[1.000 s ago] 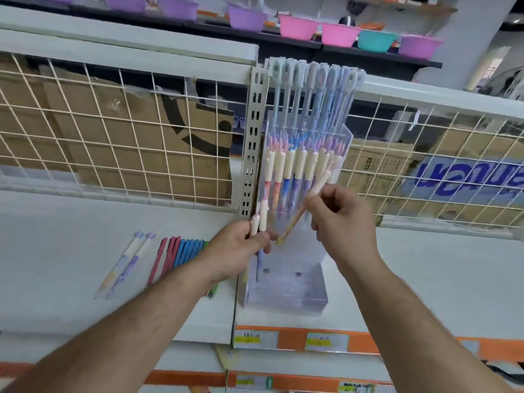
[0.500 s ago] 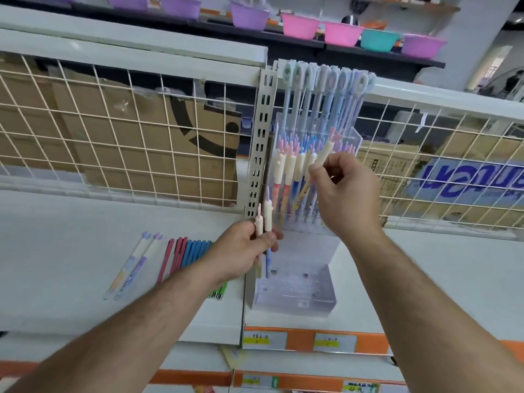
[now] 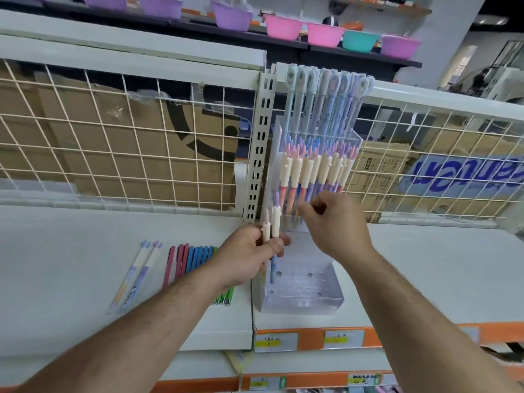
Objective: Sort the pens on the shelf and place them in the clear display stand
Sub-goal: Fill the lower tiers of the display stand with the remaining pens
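The left hand (image 3: 255, 251) is gripping two cream-capped pens (image 3: 273, 222) upright, just left of the clear display stand (image 3: 326, 293). The right hand (image 3: 337, 225) is hovering before the stand's middle, fingers curling together at its row of standing pens (image 3: 312, 171); whether they are pinching one cannot be told. Loose pens (image 3: 195, 259) are lying on the shelf (image 3: 85, 265), left of the stand.

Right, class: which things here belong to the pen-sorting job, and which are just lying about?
Job: stand, held pens, racked pens, loose pens.
Lying about: bowls, boxes, price tags.
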`<state>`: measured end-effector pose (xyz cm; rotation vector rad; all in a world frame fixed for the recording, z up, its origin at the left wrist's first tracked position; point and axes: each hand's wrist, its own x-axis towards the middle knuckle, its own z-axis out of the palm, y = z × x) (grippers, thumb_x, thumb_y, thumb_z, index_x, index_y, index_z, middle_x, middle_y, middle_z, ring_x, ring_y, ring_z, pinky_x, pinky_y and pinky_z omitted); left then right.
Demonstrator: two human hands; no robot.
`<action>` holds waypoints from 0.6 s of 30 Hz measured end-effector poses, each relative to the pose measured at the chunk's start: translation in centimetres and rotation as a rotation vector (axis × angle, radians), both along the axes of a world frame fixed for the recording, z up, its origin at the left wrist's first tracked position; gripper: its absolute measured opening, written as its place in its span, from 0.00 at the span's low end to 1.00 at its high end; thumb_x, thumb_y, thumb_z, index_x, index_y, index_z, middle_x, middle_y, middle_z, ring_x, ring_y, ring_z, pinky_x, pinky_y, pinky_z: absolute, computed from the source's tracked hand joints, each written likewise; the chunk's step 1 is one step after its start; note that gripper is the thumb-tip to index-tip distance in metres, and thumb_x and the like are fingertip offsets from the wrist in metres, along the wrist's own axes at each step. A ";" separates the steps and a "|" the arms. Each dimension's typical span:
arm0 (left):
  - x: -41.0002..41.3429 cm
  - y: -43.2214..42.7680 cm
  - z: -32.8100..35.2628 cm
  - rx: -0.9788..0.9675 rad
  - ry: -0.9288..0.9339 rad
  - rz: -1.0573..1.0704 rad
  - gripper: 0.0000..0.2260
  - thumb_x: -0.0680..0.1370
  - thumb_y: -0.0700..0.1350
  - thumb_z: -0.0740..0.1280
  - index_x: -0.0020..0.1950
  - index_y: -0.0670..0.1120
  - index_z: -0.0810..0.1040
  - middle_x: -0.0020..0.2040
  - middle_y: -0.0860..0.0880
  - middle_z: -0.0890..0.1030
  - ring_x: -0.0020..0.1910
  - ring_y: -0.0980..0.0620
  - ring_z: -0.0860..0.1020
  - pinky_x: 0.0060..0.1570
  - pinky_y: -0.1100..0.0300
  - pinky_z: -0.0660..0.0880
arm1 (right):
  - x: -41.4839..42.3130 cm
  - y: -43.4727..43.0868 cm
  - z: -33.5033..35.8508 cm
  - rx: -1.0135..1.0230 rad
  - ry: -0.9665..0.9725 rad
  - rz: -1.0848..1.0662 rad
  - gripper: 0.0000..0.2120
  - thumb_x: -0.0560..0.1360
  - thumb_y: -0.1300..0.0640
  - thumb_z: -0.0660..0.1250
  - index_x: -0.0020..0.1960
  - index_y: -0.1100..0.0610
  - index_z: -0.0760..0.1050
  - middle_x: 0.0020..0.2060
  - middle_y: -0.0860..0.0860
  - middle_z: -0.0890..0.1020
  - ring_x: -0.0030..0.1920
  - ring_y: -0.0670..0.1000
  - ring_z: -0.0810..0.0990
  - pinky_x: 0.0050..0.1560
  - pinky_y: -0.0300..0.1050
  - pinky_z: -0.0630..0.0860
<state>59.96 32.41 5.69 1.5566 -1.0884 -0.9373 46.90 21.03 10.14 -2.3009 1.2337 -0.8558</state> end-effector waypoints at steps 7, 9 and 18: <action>-0.2 -0.5 0.6 -0.013 -0.078 -0.103 0.06 0.81 0.51 0.64 0.51 0.53 0.80 0.40 0.53 0.81 0.31 0.67 0.75 0.36 0.70 0.69 | -1.0 2.9 -0.9 0.385 -0.199 0.284 0.07 0.75 0.58 0.72 0.38 0.57 0.80 0.34 0.54 0.81 0.31 0.46 0.73 0.31 0.39 0.70; -0.3 -0.7 0.6 0.001 -0.083 -0.116 0.07 0.81 0.53 0.63 0.50 0.53 0.80 0.40 0.54 0.81 0.32 0.67 0.75 0.37 0.69 0.69 | -1.0 2.8 -0.9 0.366 -0.254 0.243 0.08 0.75 0.59 0.71 0.39 0.60 0.78 0.30 0.52 0.80 0.29 0.44 0.73 0.30 0.36 0.70; -0.4 -1.3 0.5 0.024 -0.075 -0.147 0.06 0.82 0.48 0.64 0.51 0.53 0.80 0.42 0.55 0.81 0.41 0.61 0.78 0.45 0.64 0.74 | -1.6 1.8 0.5 0.347 -0.283 0.221 0.07 0.78 0.61 0.70 0.43 0.63 0.75 0.33 0.56 0.83 0.32 0.49 0.83 0.31 0.42 0.74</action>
